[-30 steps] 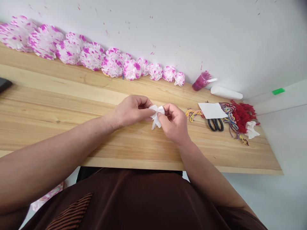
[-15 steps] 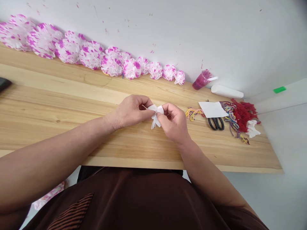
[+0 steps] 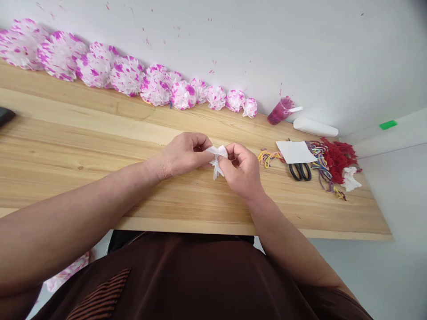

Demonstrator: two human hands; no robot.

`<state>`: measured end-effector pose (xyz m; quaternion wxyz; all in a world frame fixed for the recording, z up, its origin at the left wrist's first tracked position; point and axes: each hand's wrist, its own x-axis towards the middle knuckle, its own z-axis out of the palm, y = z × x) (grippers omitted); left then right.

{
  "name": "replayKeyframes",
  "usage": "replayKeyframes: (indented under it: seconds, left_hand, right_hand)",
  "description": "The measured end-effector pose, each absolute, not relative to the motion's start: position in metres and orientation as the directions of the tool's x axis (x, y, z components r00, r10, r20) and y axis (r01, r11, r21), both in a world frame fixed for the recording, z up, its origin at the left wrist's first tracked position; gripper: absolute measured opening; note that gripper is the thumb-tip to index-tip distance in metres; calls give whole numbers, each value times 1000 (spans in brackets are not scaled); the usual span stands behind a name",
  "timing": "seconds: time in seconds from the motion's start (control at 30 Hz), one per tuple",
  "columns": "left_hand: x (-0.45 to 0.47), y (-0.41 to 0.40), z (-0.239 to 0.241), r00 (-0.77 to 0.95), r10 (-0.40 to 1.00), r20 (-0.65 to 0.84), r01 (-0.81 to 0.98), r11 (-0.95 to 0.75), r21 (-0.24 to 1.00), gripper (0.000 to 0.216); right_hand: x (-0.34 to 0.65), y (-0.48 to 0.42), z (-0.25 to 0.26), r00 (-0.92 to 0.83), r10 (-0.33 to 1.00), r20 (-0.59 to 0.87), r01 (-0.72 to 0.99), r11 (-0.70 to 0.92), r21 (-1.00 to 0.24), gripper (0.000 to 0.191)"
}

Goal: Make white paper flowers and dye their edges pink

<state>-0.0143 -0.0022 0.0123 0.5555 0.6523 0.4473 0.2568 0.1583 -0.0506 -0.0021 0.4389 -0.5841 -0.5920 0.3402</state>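
Between my two hands, above the middle of the wooden table (image 3: 187, 209), is a small gathered piece of white tissue paper (image 3: 217, 162). My left hand (image 3: 187, 153) pinches its left side with thumb and fingers. On the other side my right hand (image 3: 240, 168) is closed on the paper, thumb pressed against the gathered centre. Loose folds stick out above the fingertips and hang below them. The fingers hide part of the paper, so I cannot see how its centre is held together.
White-and-purple paper pompoms (image 3: 128, 75) line the wall. To the right are a cup of purple liquid (image 3: 280, 111), a white roll (image 3: 315, 126), coloured strings (image 3: 269, 157), a white paper sheet (image 3: 296, 152) partly over black-handled scissors (image 3: 300, 171), and a red shredded heap (image 3: 338, 160).
The tissue paper's folds have shifted slightly between my fingers, and its lower tail hangs a little further right. Both hands stay almost in the same place, still pinching.
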Motion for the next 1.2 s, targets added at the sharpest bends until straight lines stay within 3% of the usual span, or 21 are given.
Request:
replayKeyframes:
  seconds: [0.57,0.83,1.2]
  left_hand:
    - [-14,-2,10,428,895,-124,325,-25,946,21]
    - [-12,-4,7,390,921,-5,399,-164,902,14]
    - [-12,-1,0,411,911,-44,363,-119,924,16]
  right_hand:
    - [158,-51,0,42,991,128,389,102,-916,13]
    - [158,-50,-1,78,988,134,418,90,-904,16]
    - [159,-49,-2,74,989,130,422,87,-903,13]
